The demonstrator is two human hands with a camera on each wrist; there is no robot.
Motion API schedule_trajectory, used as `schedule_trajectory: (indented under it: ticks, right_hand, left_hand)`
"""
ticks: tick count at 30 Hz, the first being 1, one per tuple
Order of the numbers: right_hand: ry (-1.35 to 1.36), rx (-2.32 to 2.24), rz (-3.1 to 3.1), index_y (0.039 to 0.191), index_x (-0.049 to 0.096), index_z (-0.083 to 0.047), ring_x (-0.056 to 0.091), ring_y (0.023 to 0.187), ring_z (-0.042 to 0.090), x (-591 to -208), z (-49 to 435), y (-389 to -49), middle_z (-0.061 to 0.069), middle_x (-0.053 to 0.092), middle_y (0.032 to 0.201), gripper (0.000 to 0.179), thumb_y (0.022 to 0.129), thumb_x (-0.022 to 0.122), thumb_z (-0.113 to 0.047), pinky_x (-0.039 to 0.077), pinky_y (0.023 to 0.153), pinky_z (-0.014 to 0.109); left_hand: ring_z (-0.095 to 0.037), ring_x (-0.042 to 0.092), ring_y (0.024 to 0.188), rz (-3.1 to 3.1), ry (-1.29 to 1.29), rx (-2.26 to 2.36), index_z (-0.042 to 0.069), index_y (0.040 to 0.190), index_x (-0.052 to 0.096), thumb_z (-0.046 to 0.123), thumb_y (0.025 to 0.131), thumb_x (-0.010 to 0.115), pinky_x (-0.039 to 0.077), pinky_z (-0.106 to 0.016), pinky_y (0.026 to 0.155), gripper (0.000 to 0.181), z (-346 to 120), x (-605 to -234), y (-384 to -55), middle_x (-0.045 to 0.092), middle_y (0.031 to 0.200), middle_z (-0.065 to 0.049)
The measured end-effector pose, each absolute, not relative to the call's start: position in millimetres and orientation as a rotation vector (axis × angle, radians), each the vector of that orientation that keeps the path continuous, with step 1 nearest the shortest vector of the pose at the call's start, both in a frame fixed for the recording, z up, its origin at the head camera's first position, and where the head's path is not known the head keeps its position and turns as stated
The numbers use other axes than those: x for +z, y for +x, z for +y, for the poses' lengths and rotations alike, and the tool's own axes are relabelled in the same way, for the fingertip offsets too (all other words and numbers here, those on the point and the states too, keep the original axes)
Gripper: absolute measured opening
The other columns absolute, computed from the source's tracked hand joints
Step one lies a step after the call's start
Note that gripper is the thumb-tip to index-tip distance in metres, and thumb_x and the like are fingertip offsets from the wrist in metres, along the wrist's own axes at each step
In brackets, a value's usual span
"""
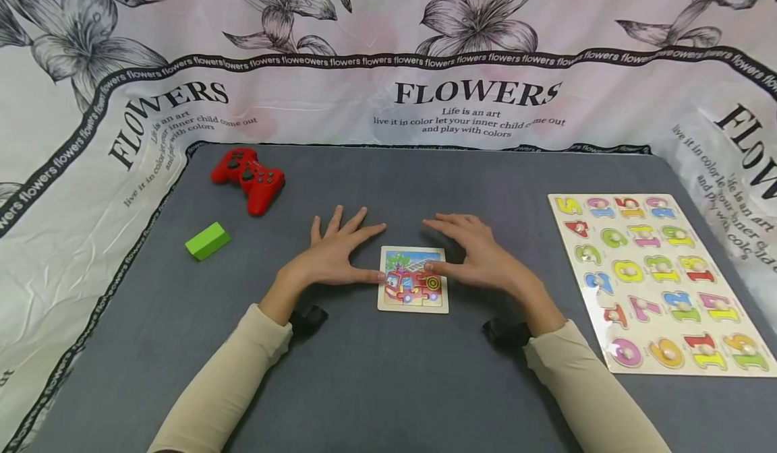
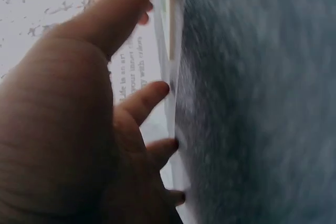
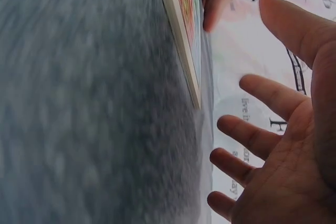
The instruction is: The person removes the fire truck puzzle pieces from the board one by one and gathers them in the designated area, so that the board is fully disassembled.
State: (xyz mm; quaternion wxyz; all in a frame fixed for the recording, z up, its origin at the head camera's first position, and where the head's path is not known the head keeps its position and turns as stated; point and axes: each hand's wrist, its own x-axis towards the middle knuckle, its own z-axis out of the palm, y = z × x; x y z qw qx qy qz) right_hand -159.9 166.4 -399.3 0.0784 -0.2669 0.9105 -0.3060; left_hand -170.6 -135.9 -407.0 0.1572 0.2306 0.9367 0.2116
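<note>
A small square jigsaw puzzle (image 1: pixel 413 294) with a red fire truck picture lies flat on the grey table, between the two hands. On its left, my left hand (image 1: pixel 334 254) has its fingers spread, and the thumb tip reaches the puzzle's left edge. My right hand (image 1: pixel 479 254) is on the other side, fingers extended, its thumb over the puzzle's right part. In the right wrist view the right hand (image 3: pixel 283 124) appears raised off the cloth beside the puzzle's pale edge (image 3: pixel 181 45). Neither hand grips anything.
A red game controller (image 1: pixel 249 178) lies at the back left, with a green block (image 1: pixel 208 240) in front of it. To the right lies a wooden number board (image 1: pixel 662 284) with knobbed pieces. A floral printed cloth (image 1: pixel 340 102) borders the grey surface.
</note>
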Motion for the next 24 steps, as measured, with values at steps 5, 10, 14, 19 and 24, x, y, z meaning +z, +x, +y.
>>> schedule_trajectory:
  ticks: [5,10,14,19,24]
  right_hand:
    - [-0.856,-0.932,2.689,0.145,0.058,-0.02,0.036,0.139,0.035,-402,156,-161,0.012,0.051,0.151,0.067,0.085,0.082,-0.04,0.025,0.109,0.065]
    - [-0.916,-0.898,2.687,0.135,0.067,-0.022,0.043,0.125,0.029,-403,144,-164,0.007,0.06,0.134,0.057,0.084,0.083,-0.04,0.028,0.1,0.055]
    - [-0.957,-0.867,2.677,0.128,0.071,-0.023,0.043,0.113,0.024,-402,134,-169,0.003,0.062,0.123,0.047,0.085,0.082,-0.039,0.028,0.091,0.047]
    - [-0.997,-0.852,2.648,0.12,0.074,-0.025,0.042,0.103,0.021,-403,123,-175,0.002,0.062,0.113,0.035,0.087,0.081,-0.033,0.025,0.085,0.042]
    - [-1.008,-0.846,2.639,0.117,0.074,-0.026,0.041,0.099,0.021,-406,118,-179,0.001,0.06,0.107,0.027,0.09,0.079,-0.03,0.023,0.082,0.041]
  left_hand:
    - [-0.045,-0.015,0.157,2.705,0.668,0.624,0.035,0.159,0.035,0.066,0.082,0.074,-0.015,-0.074,0.116,0.092,-135,-413,-171,0.004,0.174,-0.006]
    - [-0.045,-0.017,0.156,2.719,0.652,0.618,0.034,0.159,0.034,0.067,0.08,0.074,-0.017,-0.074,0.115,0.094,-134,-415,-171,0.001,0.174,-0.007]
    - [-0.044,-0.019,0.156,2.727,0.627,0.605,0.035,0.16,0.032,0.068,0.08,0.073,-0.018,-0.073,0.115,0.096,-134,-415,-171,-0.003,0.174,-0.007]
    - [-0.043,-0.019,0.156,2.742,0.602,0.57,0.038,0.161,0.029,0.071,0.081,0.071,-0.018,-0.075,0.114,0.096,-133,-416,-171,-0.004,0.174,-0.006]
    - [-0.044,-0.02,0.156,2.76,0.576,0.563,0.038,0.161,0.028,0.072,0.082,0.068,-0.018,-0.076,0.113,0.094,-131,-417,-170,-0.003,0.174,-0.005]
